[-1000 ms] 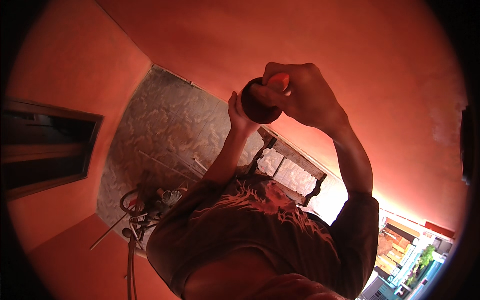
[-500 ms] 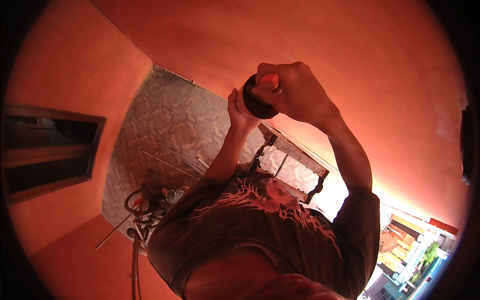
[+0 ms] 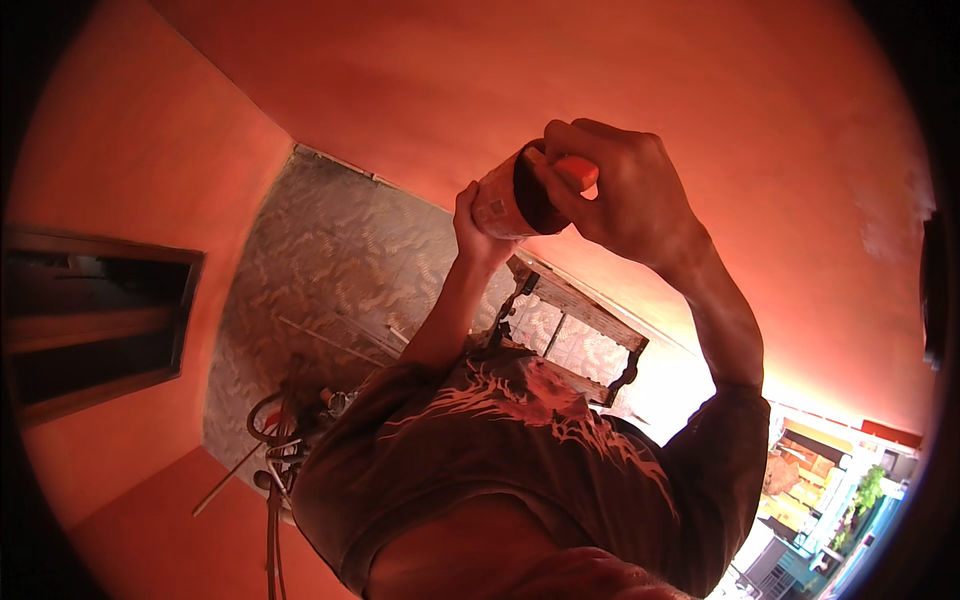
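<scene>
I have a round can [image 3: 495, 208] with a dark mouth and a pale label raised in front of me, my left hand [image 3: 470, 222] wrapped around its side and base. Over the can's mouth, my right hand [image 3: 620, 195] is closed on a red handle [image 3: 577, 171], its fingers at the rim. Whatever is on the handle's other end is hidden by the can and fingers.
Orange-red walls [image 3: 700, 80] surround me. A dark-framed window [image 3: 95, 310] is at left. On the tiled floor [image 3: 320, 230] stand a wooden-framed stand [image 3: 610, 335], a bicycle-like metal jumble [image 3: 280, 430] and thin rods. A bright opening [image 3: 820, 480] shows lower right.
Over the last second the can tilted, showing more of its labelled side. My right hand shifted slightly left, then back rightward, keeping hold of the red handle.
</scene>
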`<action>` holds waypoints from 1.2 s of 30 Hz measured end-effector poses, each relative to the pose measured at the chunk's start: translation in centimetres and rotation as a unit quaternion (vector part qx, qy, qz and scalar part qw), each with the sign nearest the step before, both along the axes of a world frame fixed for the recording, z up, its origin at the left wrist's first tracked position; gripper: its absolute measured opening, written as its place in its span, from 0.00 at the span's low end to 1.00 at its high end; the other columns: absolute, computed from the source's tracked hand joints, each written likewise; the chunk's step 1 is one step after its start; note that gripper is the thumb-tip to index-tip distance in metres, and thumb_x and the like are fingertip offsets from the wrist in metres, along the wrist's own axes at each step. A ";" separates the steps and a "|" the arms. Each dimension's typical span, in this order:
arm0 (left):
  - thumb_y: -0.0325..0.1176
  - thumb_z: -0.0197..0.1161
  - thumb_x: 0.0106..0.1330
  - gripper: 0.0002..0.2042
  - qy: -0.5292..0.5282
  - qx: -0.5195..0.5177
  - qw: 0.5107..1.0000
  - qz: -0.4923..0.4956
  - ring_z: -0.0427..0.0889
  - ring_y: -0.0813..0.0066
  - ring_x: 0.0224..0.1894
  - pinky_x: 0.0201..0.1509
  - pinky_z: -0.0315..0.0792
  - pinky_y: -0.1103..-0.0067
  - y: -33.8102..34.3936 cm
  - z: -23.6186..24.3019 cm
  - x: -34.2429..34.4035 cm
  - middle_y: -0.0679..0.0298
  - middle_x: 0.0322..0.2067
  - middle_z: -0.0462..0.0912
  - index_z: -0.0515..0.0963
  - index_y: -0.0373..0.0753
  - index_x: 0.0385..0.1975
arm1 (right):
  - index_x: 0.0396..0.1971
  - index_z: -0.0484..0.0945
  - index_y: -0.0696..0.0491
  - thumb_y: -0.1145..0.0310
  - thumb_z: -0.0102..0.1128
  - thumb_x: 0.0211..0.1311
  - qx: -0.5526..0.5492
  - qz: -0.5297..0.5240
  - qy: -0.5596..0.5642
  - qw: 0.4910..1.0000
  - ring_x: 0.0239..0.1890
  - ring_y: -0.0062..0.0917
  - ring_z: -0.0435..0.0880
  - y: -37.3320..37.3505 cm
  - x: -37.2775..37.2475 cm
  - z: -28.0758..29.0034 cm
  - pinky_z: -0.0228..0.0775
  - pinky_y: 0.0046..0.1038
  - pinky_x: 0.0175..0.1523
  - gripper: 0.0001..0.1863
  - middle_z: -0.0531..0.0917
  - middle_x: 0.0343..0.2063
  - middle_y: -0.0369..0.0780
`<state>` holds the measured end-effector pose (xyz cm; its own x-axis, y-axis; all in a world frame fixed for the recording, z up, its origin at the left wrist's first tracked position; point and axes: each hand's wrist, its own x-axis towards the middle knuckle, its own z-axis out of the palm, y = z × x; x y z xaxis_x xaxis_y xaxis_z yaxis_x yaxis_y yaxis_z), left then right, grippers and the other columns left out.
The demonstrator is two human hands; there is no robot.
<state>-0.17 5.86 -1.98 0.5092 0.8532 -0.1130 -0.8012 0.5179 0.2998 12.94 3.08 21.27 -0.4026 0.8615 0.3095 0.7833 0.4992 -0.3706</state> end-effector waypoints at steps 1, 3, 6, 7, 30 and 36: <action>0.62 0.42 0.66 0.31 -0.003 0.011 1.000 -0.002 0.80 0.70 0.47 0.36 0.73 0.72 0.0 -0.5 0.2 0.65 0.51 0.78 0.69 0.49 0.62 | 0.33 0.77 0.52 0.66 0.62 0.57 -0.003 -0.002 -0.024 1.000 0.26 0.42 0.82 0.0 0.1 0.3 0.75 0.41 0.33 0.08 0.81 0.24 0.43; 0.61 0.42 0.66 0.31 -0.029 0.020 0.999 -0.030 0.79 0.70 0.47 0.37 0.73 0.72 0.2 -1.4 0.3 0.65 0.51 0.78 0.69 0.48 0.62 | 0.32 0.77 0.52 0.65 0.62 0.57 -0.008 -0.006 -0.068 0.998 0.26 0.42 0.82 0.1 0.4 1.0 0.75 0.41 0.33 0.08 0.80 0.24 0.42; 0.60 0.43 0.67 0.29 0.002 -0.009 1.000 -0.017 0.80 0.71 0.45 0.34 0.74 0.71 -0.2 0.3 0.8 0.65 0.49 0.79 0.70 0.48 0.60 | 0.33 0.77 0.52 0.63 0.60 0.58 0.003 0.029 -0.069 0.997 0.29 0.42 0.83 0.8 0.6 1.3 0.75 0.42 0.35 0.09 0.80 0.24 0.43; 0.60 0.44 0.67 0.28 0.021 -0.024 0.999 -0.006 0.80 0.72 0.43 0.32 0.73 0.71 -0.4 1.5 1.1 0.66 0.47 0.80 0.71 0.49 0.58 | 0.34 0.77 0.52 0.62 0.59 0.58 -0.009 0.024 -0.096 0.995 0.30 0.42 0.83 0.6 0.3 1.8 0.74 0.42 0.36 0.10 0.80 0.24 0.43; 0.59 0.44 0.69 0.28 0.010 -0.001 0.999 -0.041 0.83 0.71 0.34 0.21 0.70 0.76 -0.3 2.2 -0.8 0.64 0.40 0.84 0.75 0.42 0.55 | 0.26 0.79 0.56 0.86 0.60 0.46 -0.195 0.244 -0.061 0.948 0.25 0.37 0.81 1.3 2.1 6.7 0.72 0.34 0.32 0.09 0.81 0.21 0.43; 0.60 0.42 0.67 0.32 0.012 0.035 0.997 -0.064 0.82 0.71 0.33 0.23 0.71 0.75 0.6 2.0 -1.0 0.62 0.41 0.80 0.70 0.41 0.60 | 0.18 0.64 0.56 0.82 0.57 0.35 -0.205 0.233 -0.094 0.946 0.17 0.36 0.70 1.0 2.1 7.9 0.60 0.37 0.25 0.10 0.67 0.13 0.41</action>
